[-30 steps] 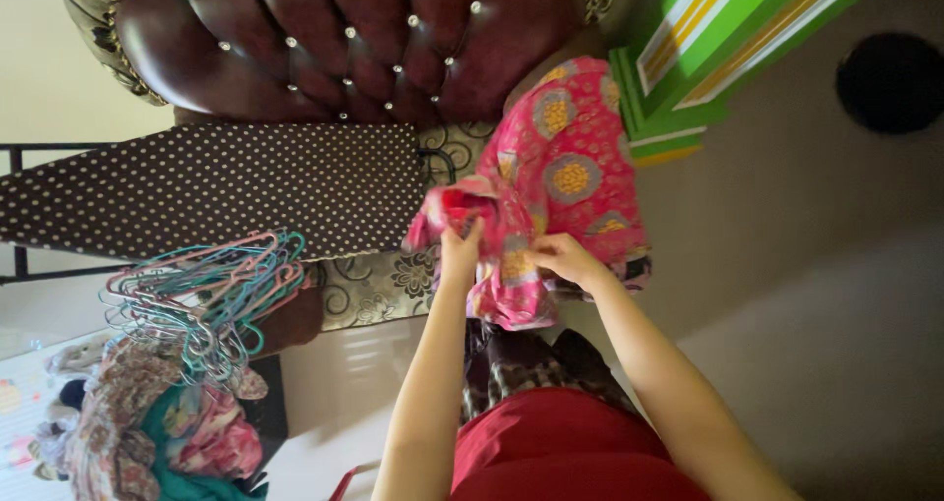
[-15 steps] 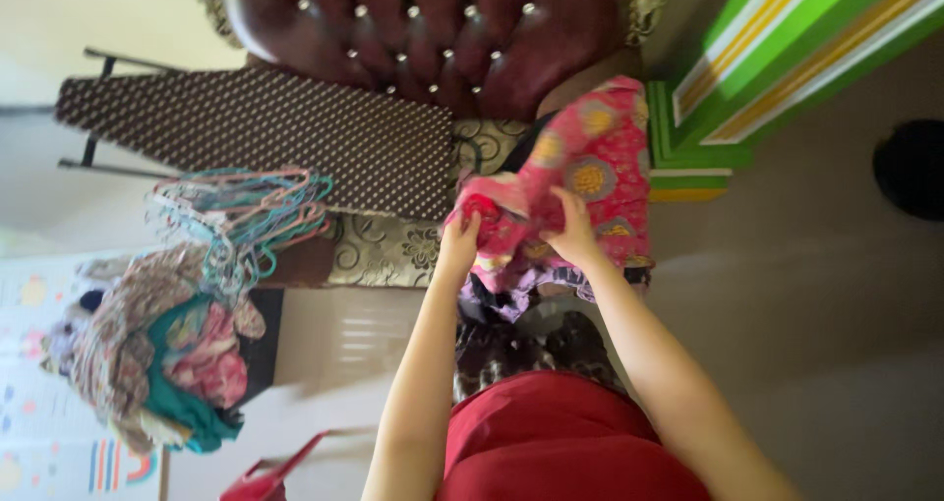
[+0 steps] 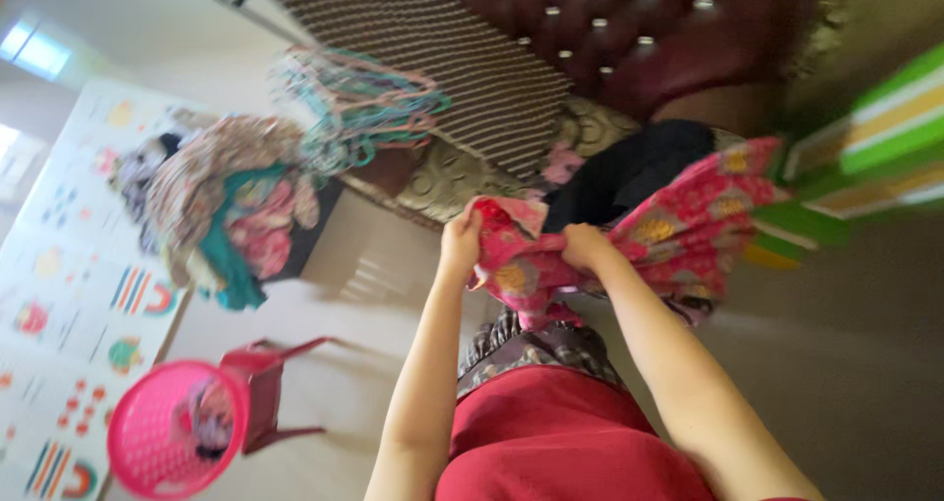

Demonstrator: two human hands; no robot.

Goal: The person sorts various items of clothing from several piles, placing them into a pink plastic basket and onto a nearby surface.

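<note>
I hold a pink garment [image 3: 678, 226] with yellow and grey round flowers in both hands, above my lap. My left hand [image 3: 460, 243] grips its bunched left end. My right hand [image 3: 587, 245] pinches the cloth a little to the right, and the rest of the garment fans out toward the right. Behind it lies a dark garment [image 3: 619, 172] on the sofa seat. The frame is blurred by head motion.
A dotted ironing board [image 3: 433, 63] leans before a maroon tufted sofa [image 3: 639, 29]. Coloured hangers [image 3: 364, 103] top a pile of clothes [image 3: 221, 201]. A pink basket [image 3: 162, 427] sits on a red chair [image 3: 270, 383] at lower left. A green striped object [image 3: 875, 137] stands right.
The view has swung left and tilted, bringing the pink basket, red chair and picture mat into sight. The pink garment has been pulled lower and stretched out to the right between my hands.
</note>
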